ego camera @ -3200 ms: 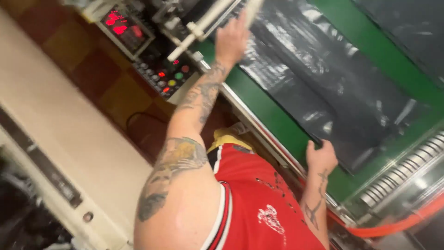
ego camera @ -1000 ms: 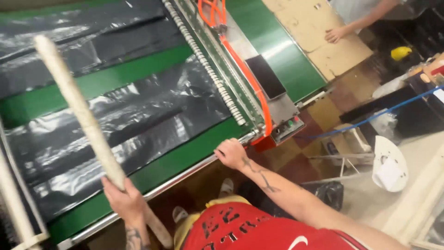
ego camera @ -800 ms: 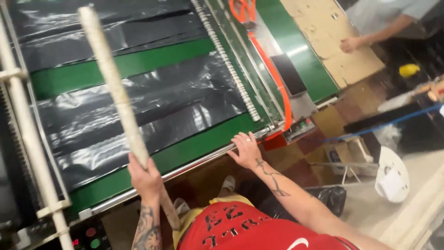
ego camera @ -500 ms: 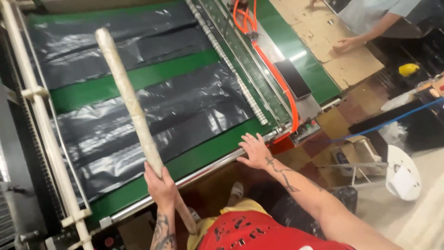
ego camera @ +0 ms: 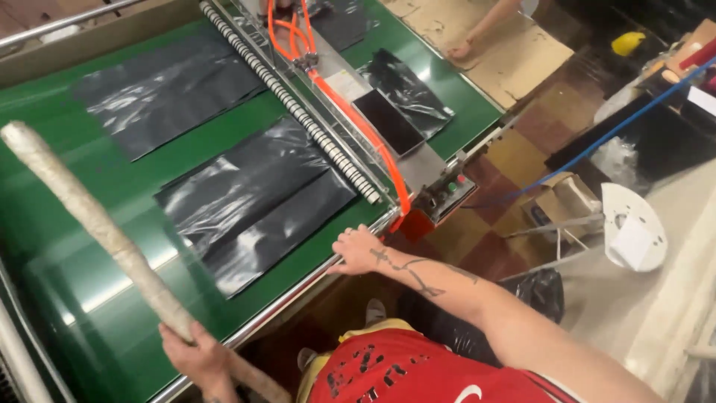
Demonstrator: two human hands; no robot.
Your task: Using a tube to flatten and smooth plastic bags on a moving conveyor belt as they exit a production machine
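Observation:
My left hand grips a long pale wrapped stick near its lower end; the stick slants up and to the left over the green conveyor belt. My right hand rests on the metal rail along the belt's near edge, beside an orange part of the machine. Black plastic sheets lie flat on the belt, the nearest one just beyond my right hand. A second black sheet lies farther up the belt.
A roller bar with orange hoses crosses the belt. A small control box sits at its end. Another person's hand rests on cardboard at the top. A white fan and a blue hose are at right.
The view has swung right along the belt. My left hand with the stick has dropped toward the lower left, and my right hand still rests on the rail.

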